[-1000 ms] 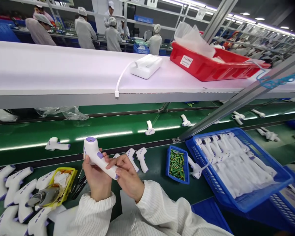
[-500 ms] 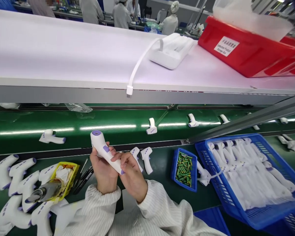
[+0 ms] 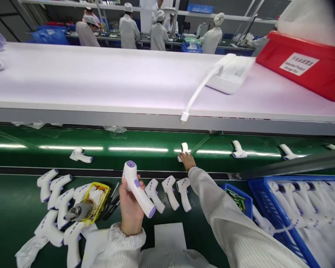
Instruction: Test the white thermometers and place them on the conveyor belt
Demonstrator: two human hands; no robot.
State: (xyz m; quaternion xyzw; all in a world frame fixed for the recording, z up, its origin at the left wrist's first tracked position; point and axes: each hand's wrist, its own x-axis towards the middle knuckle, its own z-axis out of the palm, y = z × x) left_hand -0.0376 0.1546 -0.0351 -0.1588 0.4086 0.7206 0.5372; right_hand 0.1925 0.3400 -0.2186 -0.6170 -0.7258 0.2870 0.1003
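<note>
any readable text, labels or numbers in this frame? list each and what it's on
White label on the red bin: several printed lines, too blurred to read.
Thermometer in the left hand: no markings visible.
Thermometer on the belt at the right hand: none visible.
No other text shows.

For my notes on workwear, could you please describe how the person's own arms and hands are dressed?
Both arms wear long white sleeves with fine vertical pinstripes and ribbed knit cuffs. The left hand and right hand are bare: no gloves, rings or watch visible.
</note>
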